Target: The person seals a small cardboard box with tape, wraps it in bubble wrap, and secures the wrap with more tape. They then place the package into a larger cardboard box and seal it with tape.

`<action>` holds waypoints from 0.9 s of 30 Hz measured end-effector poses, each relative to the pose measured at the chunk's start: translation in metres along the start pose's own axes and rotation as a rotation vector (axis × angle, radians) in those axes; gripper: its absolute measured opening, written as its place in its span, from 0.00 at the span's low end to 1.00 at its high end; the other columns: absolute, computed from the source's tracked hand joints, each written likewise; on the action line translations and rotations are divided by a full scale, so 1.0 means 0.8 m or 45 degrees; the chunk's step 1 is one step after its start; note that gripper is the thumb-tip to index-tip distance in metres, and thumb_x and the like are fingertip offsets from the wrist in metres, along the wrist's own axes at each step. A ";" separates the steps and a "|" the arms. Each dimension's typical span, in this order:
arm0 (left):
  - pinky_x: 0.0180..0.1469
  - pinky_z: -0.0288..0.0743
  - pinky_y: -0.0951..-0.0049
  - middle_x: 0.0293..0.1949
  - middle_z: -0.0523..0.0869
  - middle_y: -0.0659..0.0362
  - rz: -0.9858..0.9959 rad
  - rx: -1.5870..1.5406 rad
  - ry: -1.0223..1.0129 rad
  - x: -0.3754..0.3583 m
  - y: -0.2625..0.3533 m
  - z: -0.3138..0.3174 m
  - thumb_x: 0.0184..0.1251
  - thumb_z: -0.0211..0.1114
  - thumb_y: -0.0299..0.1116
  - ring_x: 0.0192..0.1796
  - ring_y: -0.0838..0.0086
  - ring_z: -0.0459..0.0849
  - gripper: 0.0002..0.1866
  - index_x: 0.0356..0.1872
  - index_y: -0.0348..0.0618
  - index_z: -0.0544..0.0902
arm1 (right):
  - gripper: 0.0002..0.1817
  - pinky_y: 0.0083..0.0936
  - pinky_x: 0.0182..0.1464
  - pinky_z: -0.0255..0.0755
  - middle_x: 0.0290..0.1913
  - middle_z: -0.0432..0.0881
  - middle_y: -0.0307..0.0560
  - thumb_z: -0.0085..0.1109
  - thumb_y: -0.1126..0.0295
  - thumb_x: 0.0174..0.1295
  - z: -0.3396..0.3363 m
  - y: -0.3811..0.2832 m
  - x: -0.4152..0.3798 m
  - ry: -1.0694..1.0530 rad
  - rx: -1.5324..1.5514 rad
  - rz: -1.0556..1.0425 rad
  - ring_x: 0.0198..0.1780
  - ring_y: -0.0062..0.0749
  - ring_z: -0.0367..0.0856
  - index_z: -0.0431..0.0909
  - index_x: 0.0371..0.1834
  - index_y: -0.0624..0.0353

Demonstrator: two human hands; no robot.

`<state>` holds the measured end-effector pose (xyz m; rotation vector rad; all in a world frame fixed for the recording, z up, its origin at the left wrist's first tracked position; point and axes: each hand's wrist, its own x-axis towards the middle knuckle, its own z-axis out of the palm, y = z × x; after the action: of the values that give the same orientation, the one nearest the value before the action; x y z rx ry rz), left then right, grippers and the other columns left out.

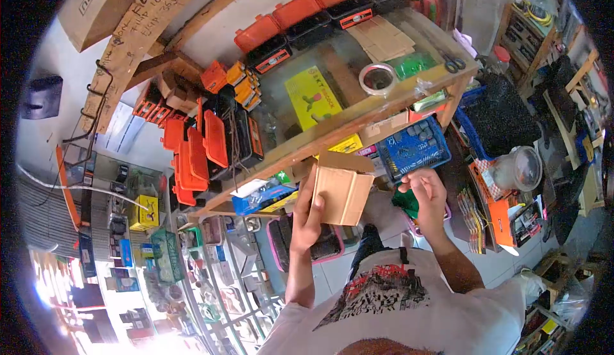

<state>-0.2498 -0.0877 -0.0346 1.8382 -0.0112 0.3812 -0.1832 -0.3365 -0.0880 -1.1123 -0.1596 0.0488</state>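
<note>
A small plain cardboard box (339, 195) with a raised flap is in my left hand (308, 217). My thumb presses on its near face, and the other fingers go behind its left side. To the right of the box, apart from it, is my right hand (426, 196). Its fingers are curled together in a pinch, and I cannot make out whether anything small is between them. A blue plastic basket (400, 171) with dark contents lies just beyond the right hand, and a green item (405, 203) shows below it.
A glass-topped wooden counter (384, 113) runs ahead, bearing a roll of tape (362, 80), scissors (455, 65), flattened cardboard (382, 38), a yellow-green box (313, 96) and orange-lidded cases (296, 10). More open orange cases (192, 157) stand at the left. A clear jar (517, 169) stands at the right.
</note>
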 end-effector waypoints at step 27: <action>0.71 0.62 0.40 0.70 0.70 0.43 0.504 1.430 -0.054 0.277 -0.020 -0.093 0.61 0.72 0.42 0.72 0.40 0.66 0.37 0.74 0.63 0.72 | 0.10 0.46 0.52 0.73 0.46 0.85 0.51 0.65 0.66 0.64 0.052 -0.028 0.249 -0.142 -1.782 -0.763 0.49 0.52 0.82 0.86 0.45 0.57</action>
<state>-0.0558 0.0280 0.0275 2.9675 -0.2343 0.7122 0.0064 -0.2855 -0.0291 -2.4019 -0.6844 -0.6278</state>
